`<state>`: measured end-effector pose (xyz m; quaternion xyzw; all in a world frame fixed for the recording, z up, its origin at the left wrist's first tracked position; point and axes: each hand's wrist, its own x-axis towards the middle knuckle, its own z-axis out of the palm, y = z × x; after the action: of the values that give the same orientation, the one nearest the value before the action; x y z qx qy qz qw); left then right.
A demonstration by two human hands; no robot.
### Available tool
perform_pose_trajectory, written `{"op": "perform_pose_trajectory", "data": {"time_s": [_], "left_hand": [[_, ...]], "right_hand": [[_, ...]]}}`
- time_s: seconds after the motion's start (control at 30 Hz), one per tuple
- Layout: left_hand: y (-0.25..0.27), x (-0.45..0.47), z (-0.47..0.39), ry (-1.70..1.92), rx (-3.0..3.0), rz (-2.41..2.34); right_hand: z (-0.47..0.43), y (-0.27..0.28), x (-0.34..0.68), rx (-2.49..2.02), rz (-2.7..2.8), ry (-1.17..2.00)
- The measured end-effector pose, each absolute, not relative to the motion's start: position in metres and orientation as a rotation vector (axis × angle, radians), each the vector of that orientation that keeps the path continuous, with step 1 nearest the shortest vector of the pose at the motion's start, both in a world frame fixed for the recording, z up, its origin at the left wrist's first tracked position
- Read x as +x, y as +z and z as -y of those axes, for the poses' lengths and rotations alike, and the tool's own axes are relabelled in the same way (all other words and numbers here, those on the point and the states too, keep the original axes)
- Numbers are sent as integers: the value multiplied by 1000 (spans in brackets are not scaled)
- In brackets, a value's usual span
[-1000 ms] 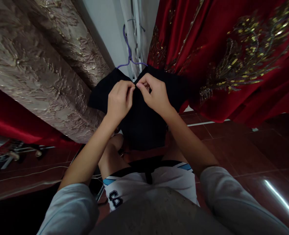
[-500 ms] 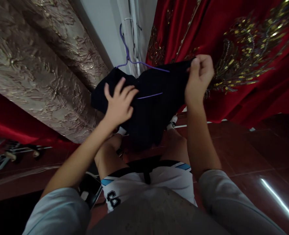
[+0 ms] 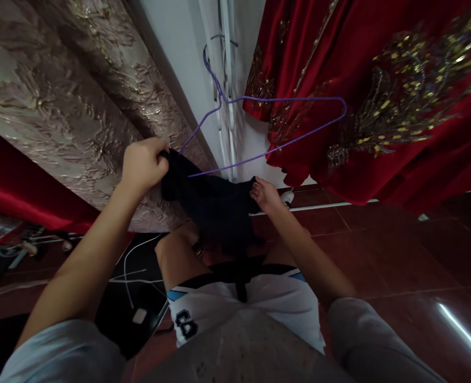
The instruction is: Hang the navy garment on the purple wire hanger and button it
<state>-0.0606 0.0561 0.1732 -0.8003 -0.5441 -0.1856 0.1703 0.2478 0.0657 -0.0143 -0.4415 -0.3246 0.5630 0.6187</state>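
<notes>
A purple wire clothes hanger [image 3: 295, 99] hangs by its hook from a grey loop on a white stand. Its right end is bare. Its left end goes into a dark garment [image 3: 223, 207], whose exact kind I cannot tell. My left hand [image 3: 143, 164] grips the cloth at the upper left, beside the hanger's covered end. My right hand [image 3: 266, 196] pinches the garment's right edge, below the hanger's lower bar. The cloth sags between both hands and hangs down in front of my knees.
Shiny red fabric with gold sequins [image 3: 411, 90] hangs on the right. A textured beige curtain [image 3: 60, 96] fills the left. The white stand [image 3: 228, 106] rises between them against a pale wall. White cables [image 3: 126, 271] lie over a black surface at lower left, above red floor tiles [image 3: 363, 255].
The garment has come off the hanger's right end, baring it. My right hand has moved down and left with the cloth; my left hand has moved left and closed on it.
</notes>
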Motion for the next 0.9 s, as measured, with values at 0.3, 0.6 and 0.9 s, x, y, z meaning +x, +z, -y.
{"op": "perform_pose_trajectory", "data": {"time_s": [0.3,0.6,0.9], "left_hand": [[165,-37,-12,320,-3049,1835],[135,-9,-15,-877,-3433,1628],[49,-39,-16,-3,-3494,1707]], "right_hand": [[-15,1,176,-837,1849,1326],[1,85,189,-810,2128,1183],[-47,132,253,-1237,2079,264]]}}
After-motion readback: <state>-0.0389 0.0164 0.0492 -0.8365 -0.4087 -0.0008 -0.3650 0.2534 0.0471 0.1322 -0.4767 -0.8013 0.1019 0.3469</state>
